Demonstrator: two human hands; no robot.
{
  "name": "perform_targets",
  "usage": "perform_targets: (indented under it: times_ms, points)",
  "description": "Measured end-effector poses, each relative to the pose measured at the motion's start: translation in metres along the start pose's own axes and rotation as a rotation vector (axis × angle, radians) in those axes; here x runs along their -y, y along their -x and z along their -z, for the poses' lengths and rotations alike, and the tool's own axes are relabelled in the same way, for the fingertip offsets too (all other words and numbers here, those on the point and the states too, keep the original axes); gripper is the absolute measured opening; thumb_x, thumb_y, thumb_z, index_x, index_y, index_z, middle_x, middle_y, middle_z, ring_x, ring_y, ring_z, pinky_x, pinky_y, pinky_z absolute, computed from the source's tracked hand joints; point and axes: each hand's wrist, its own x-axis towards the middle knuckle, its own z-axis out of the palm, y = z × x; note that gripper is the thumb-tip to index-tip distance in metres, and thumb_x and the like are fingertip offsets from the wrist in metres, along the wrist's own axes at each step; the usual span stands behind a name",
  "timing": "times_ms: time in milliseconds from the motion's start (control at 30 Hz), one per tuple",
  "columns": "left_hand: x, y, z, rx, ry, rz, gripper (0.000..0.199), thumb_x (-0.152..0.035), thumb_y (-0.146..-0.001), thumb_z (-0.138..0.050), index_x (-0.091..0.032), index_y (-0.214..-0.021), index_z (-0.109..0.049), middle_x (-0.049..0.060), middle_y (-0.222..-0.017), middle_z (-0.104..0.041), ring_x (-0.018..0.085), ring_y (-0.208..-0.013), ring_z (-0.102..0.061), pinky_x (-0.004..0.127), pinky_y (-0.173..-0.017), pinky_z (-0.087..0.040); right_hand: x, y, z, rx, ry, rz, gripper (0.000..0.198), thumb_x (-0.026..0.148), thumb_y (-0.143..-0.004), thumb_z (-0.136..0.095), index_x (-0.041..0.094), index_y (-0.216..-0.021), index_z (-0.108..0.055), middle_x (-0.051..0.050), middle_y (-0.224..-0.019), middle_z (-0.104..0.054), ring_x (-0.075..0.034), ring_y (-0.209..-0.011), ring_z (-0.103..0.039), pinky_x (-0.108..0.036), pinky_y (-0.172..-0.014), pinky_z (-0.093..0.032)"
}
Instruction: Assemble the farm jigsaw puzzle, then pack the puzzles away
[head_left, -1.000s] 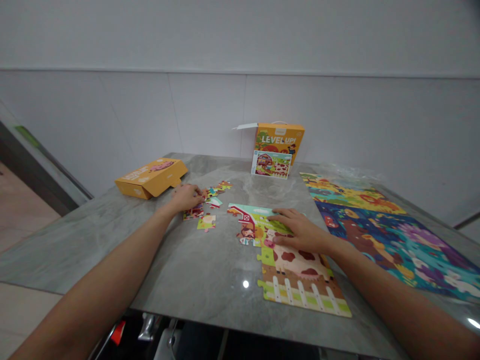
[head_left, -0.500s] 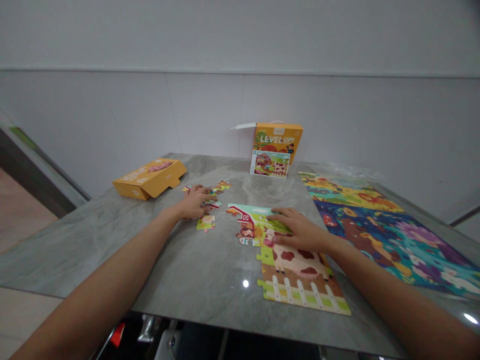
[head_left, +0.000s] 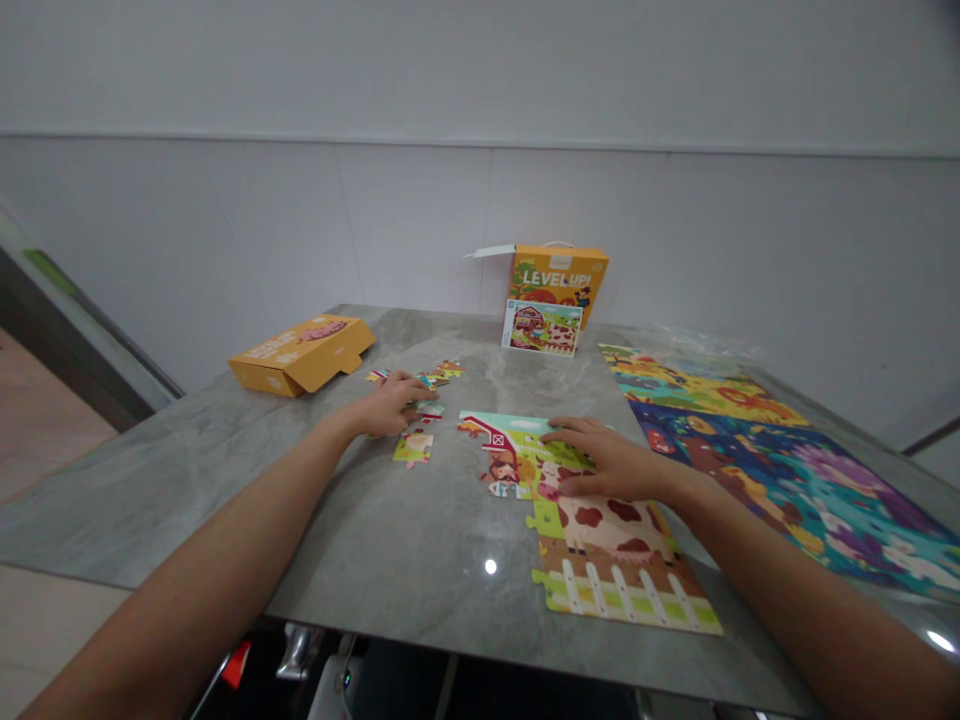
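My right hand (head_left: 611, 458) lies flat with spread fingers on a partly joined jigsaw puzzle (head_left: 619, 530). The puzzle shows a spotted cow, a white fence and part of a red barn; its left edge is uneven, with tabs sticking out. My left hand (head_left: 390, 405) is over a group of loose puzzle pieces, fingers stretched to the right and slightly bent. It covers some of them. One green and yellow puzzle piece (head_left: 413, 447) lies just in front of that hand, and several joined or touching pieces (head_left: 448, 370) show beyond it.
An orange box (head_left: 304, 352) lies at the back left. Against the wall stands an orange "LEVEL UP!" box (head_left: 559, 270), with a farm picture card (head_left: 544, 328) before it. On the right are a yellow animal puzzle (head_left: 697, 385), a dark blue puzzle (head_left: 795, 490) and clear plastic (head_left: 705, 343).
The cow puzzle has slid a little to the right under my right hand. My left hand has stayed almost in place, its fingers now closer together.
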Motion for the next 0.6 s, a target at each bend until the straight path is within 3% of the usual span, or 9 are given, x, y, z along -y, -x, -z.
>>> perform_targets:
  times_ms: [600]
  points:
    - [-0.019, -0.007, -0.006, -0.001, 0.001, 0.066, 0.038, -0.039, -0.084, -0.058, -0.021, -0.117, -0.066, 0.01, -0.107, -0.061, 0.024, -0.104, -0.052, 0.034, -0.091, -0.039, 0.001, 0.001, 0.001, -0.002, -0.008, -0.045, 0.07, 0.059, -0.075, -0.062, 0.023, -0.134, -0.049, -0.013, -0.144, -0.039, -0.032, -0.129, -0.038, -0.048, -0.105, -0.033]
